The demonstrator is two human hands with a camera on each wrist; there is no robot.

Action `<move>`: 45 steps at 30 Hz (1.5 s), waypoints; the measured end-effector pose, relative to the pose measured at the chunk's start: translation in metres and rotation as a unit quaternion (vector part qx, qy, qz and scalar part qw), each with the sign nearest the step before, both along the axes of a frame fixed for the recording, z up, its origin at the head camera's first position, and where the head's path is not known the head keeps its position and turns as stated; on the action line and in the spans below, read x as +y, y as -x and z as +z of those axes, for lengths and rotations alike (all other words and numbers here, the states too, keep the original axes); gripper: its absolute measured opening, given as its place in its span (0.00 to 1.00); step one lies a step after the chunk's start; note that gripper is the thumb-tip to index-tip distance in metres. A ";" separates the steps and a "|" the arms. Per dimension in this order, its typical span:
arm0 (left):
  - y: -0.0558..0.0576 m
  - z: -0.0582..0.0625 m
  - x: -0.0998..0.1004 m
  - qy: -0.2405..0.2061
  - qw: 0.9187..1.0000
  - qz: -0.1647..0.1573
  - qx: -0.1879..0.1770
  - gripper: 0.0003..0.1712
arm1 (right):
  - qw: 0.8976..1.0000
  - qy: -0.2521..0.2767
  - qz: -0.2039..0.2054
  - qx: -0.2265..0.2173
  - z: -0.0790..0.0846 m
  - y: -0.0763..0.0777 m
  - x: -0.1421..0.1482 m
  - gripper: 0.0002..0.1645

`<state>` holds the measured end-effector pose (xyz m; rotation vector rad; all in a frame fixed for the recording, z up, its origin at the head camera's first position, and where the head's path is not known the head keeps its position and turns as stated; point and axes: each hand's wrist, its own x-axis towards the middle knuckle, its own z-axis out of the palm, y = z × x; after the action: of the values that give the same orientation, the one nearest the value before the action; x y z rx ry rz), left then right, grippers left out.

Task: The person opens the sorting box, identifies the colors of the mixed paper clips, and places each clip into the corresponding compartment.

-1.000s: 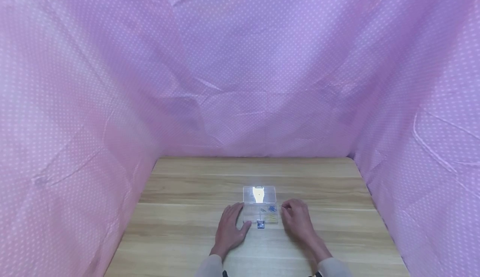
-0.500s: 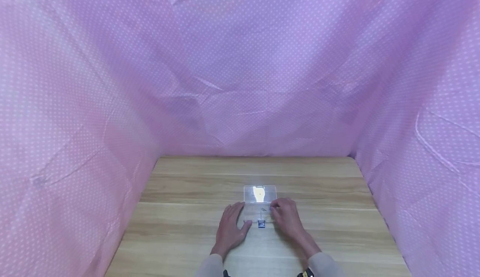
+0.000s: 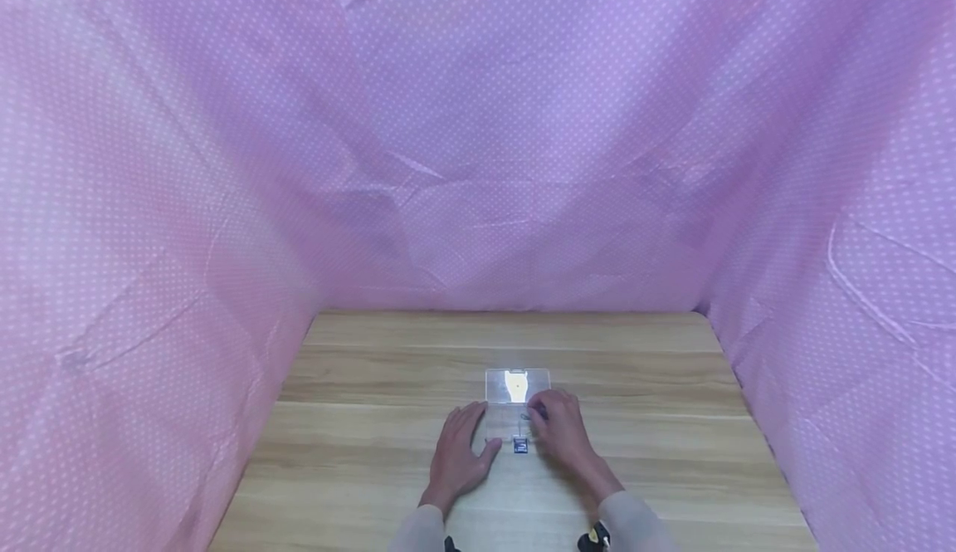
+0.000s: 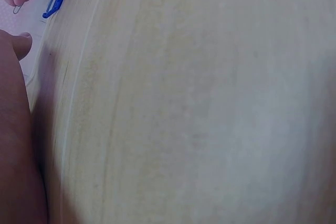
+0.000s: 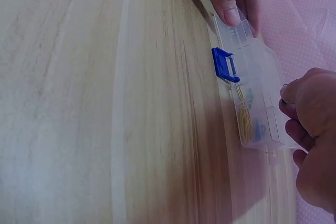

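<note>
A clear plastic compartment box (image 5: 252, 59) with a blue latch (image 5: 223, 65) lies on the table with its lid (image 3: 496, 386) folded back. My left hand (image 3: 460, 456) grips its left end, thumb at the front edge and fingers toward the back corner. Over the right part of the box, my right hand (image 3: 562, 429) pinches a paper clip (image 4: 17, 9) between thumb and fingertips. Yellow paper clips (image 5: 244, 120) fill the front right compartment, with blue ones (image 5: 259, 131) behind them. From the head view, the right hand covers most of these.
The wood-grain table (image 3: 388, 353) stretches around the box on all sides. Pink polka-dot cloth (image 3: 478, 245) hangs at the back and both sides. A dark band with a wrist camera (image 3: 593, 538) shows at my right sleeve.
My right hand has moved left from beside the box to over its right compartments, with fingertips near the middle one. The left hand has stayed in place.
</note>
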<state>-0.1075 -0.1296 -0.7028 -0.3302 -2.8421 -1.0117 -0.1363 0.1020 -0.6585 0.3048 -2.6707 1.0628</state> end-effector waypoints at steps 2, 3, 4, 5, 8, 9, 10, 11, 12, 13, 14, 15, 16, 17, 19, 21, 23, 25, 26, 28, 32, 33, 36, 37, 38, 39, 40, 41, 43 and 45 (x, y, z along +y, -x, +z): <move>0.000 0.000 0.000 0.000 1.000 -0.001 0.000 0.42 | 1.000 -0.002 0.000 -0.004 0.000 0.000 -0.001 0.05; 0.000 0.000 0.000 0.000 1.000 -0.001 0.001 0.42 | 1.000 -0.002 0.000 -0.006 0.000 0.000 -0.001 0.05; 0.000 -0.001 0.000 0.000 1.000 -0.001 0.001 0.42 | 1.000 -0.002 0.000 -0.008 0.000 0.000 -0.001 0.05; 0.000 -0.001 0.000 0.001 1.000 -0.001 0.001 0.42 | 1.000 -0.002 0.000 -0.009 0.000 0.000 -0.001 0.04; 0.001 -0.003 -0.001 0.003 1.000 -0.001 0.003 0.42 | 1.000 -0.001 0.002 -0.007 0.000 0.000 -0.001 0.04; 0.001 -0.003 -0.001 0.006 1.000 -0.001 0.005 0.42 | 1.000 -0.002 0.001 -0.008 0.000 -0.001 -0.001 0.04; 0.001 -0.004 -0.001 0.008 1.000 -0.001 0.006 0.42 | 1.000 -0.002 0.002 -0.008 0.000 -0.001 -0.001 0.04; 0.001 -0.005 -0.001 0.011 1.000 -0.001 0.007 0.42 | 1.000 -0.001 0.002 -0.010 0.000 -0.001 0.000 0.04; 0.001 -0.005 -0.002 0.012 1.000 -0.001 0.007 0.42 | 1.000 0.001 0.002 -0.013 0.000 -0.002 0.000 0.04; 0.001 -0.006 -0.002 0.015 1.000 -0.001 0.008 0.42 | 1.000 0.003 0.003 -0.016 0.001 -0.002 0.000 0.04; 0.001 -0.006 -0.002 0.016 1.000 -0.001 0.009 0.42 | 1.000 0.005 0.004 -0.018 0.001 -0.002 0.001 0.04; 0.002 -0.006 -0.003 0.017 1.000 0.000 0.010 0.42 | 1.000 0.006 0.004 -0.018 0.001 -0.003 0.001 0.04; 0.002 -0.006 -0.003 0.019 1.000 -0.001 0.015 0.42 | 1.000 0.009 0.004 -0.018 0.002 -0.003 0.001 0.04; 0.002 -0.006 -0.003 0.019 1.000 -0.002 0.017 0.42 | 1.000 0.009 0.005 -0.014 0.002 -0.003 0.002 0.05; 0.002 -0.005 -0.004 0.017 1.000 -0.002 0.018 0.42 | 1.000 0.011 0.007 -0.004 0.002 -0.004 0.003 0.05; 0.001 -0.005 -0.004 0.016 1.000 -0.002 0.016 0.42 | 1.000 0.010 0.009 0.005 0.003 -0.006 0.005 0.06; 0.001 -0.005 -0.004 0.012 1.000 0.000 0.006 0.43 | 1.000 0.011 0.010 0.005 0.004 -0.007 0.007 0.06; 0.000 -0.005 -0.004 0.012 1.000 0.001 0.003 0.43 | 1.000 0.010 0.009 0.001 0.005 -0.009 0.010 0.07; 0.000 -0.005 -0.004 0.013 1.000 0.002 0.002 0.43 | 1.000 0.011 0.008 -0.003 0.006 -0.011 0.012 0.07; 0.000 -0.005 -0.005 0.016 1.000 0.003 0.003 0.43 | 1.000 0.010 0.005 -0.005 0.007 -0.013 0.016 0.08; 0.000 -0.006 -0.007 0.027 0.999 0.007 0.017 0.43 | 1.000 0.010 -0.004 -0.004 0.009 -0.018 0.025 0.09; 0.000 -0.006 -0.008 0.029 0.999 0.007 0.021 0.44 | 1.000 0.010 -0.007 -0.004 0.009 -0.020 0.027 0.10; 0.000 -0.006 -0.010 0.035 0.999 0.007 0.024 0.45 | 1.000 0.004 -0.020 -0.012 0.008 -0.023 0.035 0.12; 0.000 -0.006 -0.011 0.036 0.999 0.008 0.022 0.45 | 1.000 0.000 -0.025 -0.016 0.008 -0.024 0.038 0.13; 0.000 -0.005 -0.011 0.033 0.999 0.009 0.018 0.46 | 0.999 -0.004 -0.028 -0.018 0.008 -0.024 0.041 0.14; 0.000 -0.006 -0.012 0.031 0.999 0.010 0.016 0.46 | 0.999 -0.006 -0.030 -0.022 0.007 -0.025 0.044 0.15; 0.000 -0.006 -0.012 0.029 0.999 0.011 0.013 0.46 | 0.999 -0.009 -0.031 -0.024 0.007 -0.026 0.047 0.16; 0.000 -0.006 -0.012 0.026 1.000 0.012 0.009 0.47 | 0.999 -0.010 -0.032 -0.027 0.006 -0.027 0.050 0.17; -0.001 -0.006 -0.013 0.019 1.000 0.013 0.005 0.47 | 0.999 -0.012 -0.032 -0.028 0.004 -0.028 0.057 0.18; -0.001 -0.006 -0.014 0.008 1.000 0.010 0.004 0.48 | 0.999 -0.015 -0.031 -0.026 0.002 -0.030 0.063 0.21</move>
<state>-0.1061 -0.1434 -0.7084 -0.3055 -2.8416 -0.9821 -0.1064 0.1649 -0.6566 0.2026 -2.7249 1.0257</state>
